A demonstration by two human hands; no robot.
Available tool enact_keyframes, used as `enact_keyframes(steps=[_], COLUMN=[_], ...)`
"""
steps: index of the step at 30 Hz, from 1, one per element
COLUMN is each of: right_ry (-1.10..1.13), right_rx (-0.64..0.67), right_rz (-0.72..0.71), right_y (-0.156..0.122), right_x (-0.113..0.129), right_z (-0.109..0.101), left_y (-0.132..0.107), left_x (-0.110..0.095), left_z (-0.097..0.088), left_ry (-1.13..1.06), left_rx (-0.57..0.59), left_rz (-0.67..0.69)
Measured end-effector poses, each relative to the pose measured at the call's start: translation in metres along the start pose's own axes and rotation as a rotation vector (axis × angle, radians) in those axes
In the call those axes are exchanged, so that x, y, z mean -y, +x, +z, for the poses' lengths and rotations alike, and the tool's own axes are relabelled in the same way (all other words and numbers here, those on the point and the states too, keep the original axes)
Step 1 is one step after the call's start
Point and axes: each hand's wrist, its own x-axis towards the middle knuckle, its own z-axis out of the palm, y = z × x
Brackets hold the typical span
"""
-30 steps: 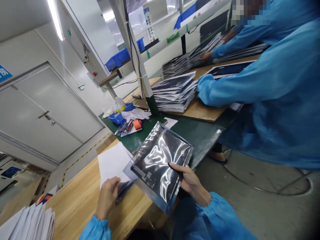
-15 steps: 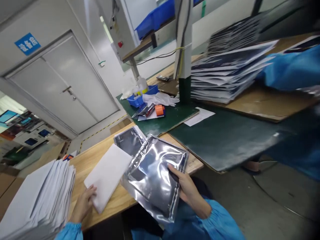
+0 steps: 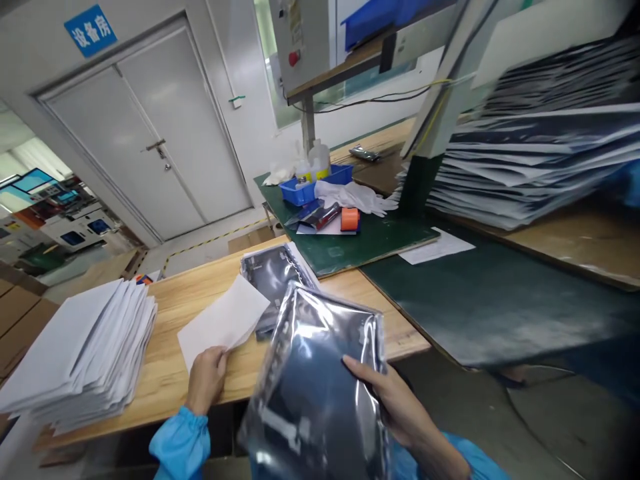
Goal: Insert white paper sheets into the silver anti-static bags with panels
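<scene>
1. Swinging left goes the view: the co-worker in blue who filled the right side a second ago is nearly out of frame, and the door with its sign now sits up top.
2. Right hand [image 3: 395, 400] is closed on the silvery bag [image 3: 320, 387], thumb across its face and fingers behind; the bag has come up off the wooden bench [image 3: 165, 373] and now hangs tilted in front of the body, below the bench edge.
3. Left hand [image 3: 207, 377] pinches the near corner of the white sheet [image 3: 225, 323], thumb on top. Half a second ago that sheet lay flat under the palm; now its far end is raised over a second bag [image 3: 273, 273] lying on the bench.
4. That reads to me as sheet and bag being brought toward each other, though neither touches the other yet.
5. White sheet stack [image 3: 80, 360] sits at far left, well apart from both hands.
6. Writing: a blue door sign [image 3: 90, 30] carries white Chinese characters, roughly "设备房". Marks on the bag itself are too blurred to read.
7. Dark stacked panels [image 3: 530, 167] rise at right; a blue tray [image 3: 313, 190] with bottles sits on the green mat [image 3: 360, 243].
</scene>
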Motion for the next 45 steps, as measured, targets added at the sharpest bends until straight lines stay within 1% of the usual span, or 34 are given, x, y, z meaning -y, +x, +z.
enact_keyframes(steps=[2, 4, 7, 9, 12, 14, 18, 20, 22, 25, 28, 31, 33, 37, 41, 43, 45], right_ry=[-0.116, -0.183, -0.204, -0.204, -0.185, -0.183, -0.220, -0.217, -0.210, -0.213, -0.252, -0.305, -0.311, -0.283, -0.273, -0.271, -0.307], right_rx=[0.084, 0.142, 0.192, 0.181, 0.105, 0.078, 0.081, 0.054, 0.029, 0.019, 0.041, 0.104, 0.119, 0.051, -0.033, -0.066, -0.090], right_rz=[0.047, 0.053, 0.053, 0.038, -0.030, -0.071, -0.115, -0.140, -0.141, -0.127, -0.117, -0.108, -0.141, -0.261, -0.301, -0.368, -0.459], right_y=[-0.010, -0.015, -0.013, -0.007, 0.001, 0.004, 0.014, 0.021, 0.028, 0.034, 0.035, 0.035, 0.036, 0.043, 0.053, 0.057, 0.057], right_x=[-0.004, -0.013, -0.026, -0.030, -0.031, -0.030, -0.028, -0.026, -0.023, -0.019, -0.019, -0.020, -0.019, -0.019, -0.027, -0.033, -0.038], right_z=[-0.002, 0.002, 0.013, 0.019, 0.022, 0.024, 0.032, 0.036, 0.038, 0.038, 0.041, 0.051, 0.058, 0.068, 0.070, 0.072, 0.077], left_y=[0.004, 0.009, 0.013, 0.013, 0.012, 0.011, 0.007, 0.002, -0.006, -0.026, -0.046, -0.061, -0.066, -0.075, -0.085, -0.090, -0.094], left_x=[0.005, 0.004, -0.002, -0.004, -0.004, -0.004, -0.005, 0.000, 0.010, 0.026, 0.031, 0.022, 0.014, 0.004, -0.009, -0.021, -0.037], left_z=[-0.007, -0.012, -0.011, -0.007, 0.000, 0.003, 0.005, 0.007, 0.010, 0.016, 0.020, 0.018, 0.015, 0.012, 0.017, 0.021, 0.025], left_ry=[0.007, 0.016, -0.044, -0.089, -0.083, -0.057, -0.001, 0.016, 0.031, 0.054, 0.051, 0.017, 0.004, 0.005, -0.090, -0.125, -0.133], left_rx=[-0.011, -0.037, -0.120, -0.197, -0.292, -0.322, -0.334, -0.331, -0.331, -0.355, -0.382, -0.416, -0.460, -0.541, -0.501, -0.473, -0.468], left_rz=[-0.033, -0.063, -0.060, -0.024, 0.043, 0.098, 0.206, 0.250, 0.258, 0.188, 0.096, 0.078, 0.083, 0.020, -0.013, -0.012, 0.018])
